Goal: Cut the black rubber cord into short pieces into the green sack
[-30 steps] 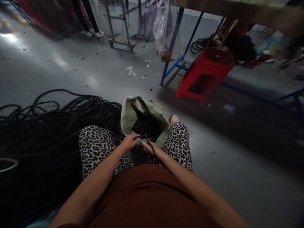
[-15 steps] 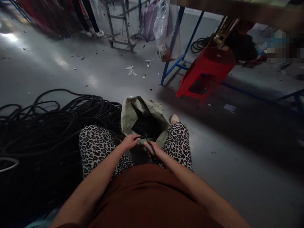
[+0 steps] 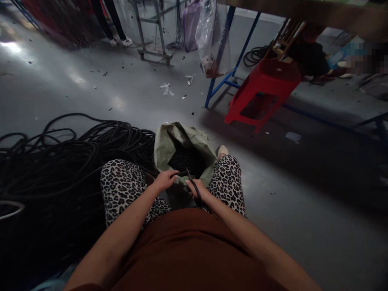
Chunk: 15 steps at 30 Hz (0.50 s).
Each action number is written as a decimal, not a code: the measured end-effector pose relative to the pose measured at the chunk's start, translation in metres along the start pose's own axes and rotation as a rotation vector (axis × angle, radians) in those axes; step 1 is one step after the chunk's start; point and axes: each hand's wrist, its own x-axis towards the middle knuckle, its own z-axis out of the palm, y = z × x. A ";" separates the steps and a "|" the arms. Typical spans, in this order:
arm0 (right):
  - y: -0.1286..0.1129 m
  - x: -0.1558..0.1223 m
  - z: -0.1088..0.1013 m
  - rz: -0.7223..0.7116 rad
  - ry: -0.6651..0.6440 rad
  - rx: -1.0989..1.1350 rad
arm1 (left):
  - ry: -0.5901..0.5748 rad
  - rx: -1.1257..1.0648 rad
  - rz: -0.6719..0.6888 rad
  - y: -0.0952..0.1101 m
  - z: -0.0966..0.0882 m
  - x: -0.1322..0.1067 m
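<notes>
I sit with a green woven sack (image 3: 169,141) standing open between my knees, dark cut pieces filling it. My left hand (image 3: 165,180) pinches the end of a thin black cable (image 3: 181,174) over the sack's near rim. My right hand (image 3: 198,190) grips black-handled scissors (image 3: 194,185), their blades pointing up at the cable end just beside the left fingers. The two hands are a few centimetres apart.
A big heap of black cable (image 3: 60,157) lies on the floor to my left. A red plastic stool (image 3: 263,91) sits tipped under a blue-legged table (image 3: 230,60) ahead. Plastic bags (image 3: 209,36) hang there. Another person's legs (image 3: 112,24) stand far back.
My right hand with the scissors has shifted slightly up and toward the cable end; the left hand stays in place on the cable.
</notes>
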 end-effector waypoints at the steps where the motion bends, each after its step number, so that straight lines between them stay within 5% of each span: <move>1: -0.002 -0.001 -0.001 0.011 0.000 -0.021 | -0.013 0.007 -0.006 0.001 0.000 0.000; 15: -0.016 -0.016 -0.006 0.113 -0.015 -0.008 | -0.078 0.032 -0.098 0.011 -0.006 0.000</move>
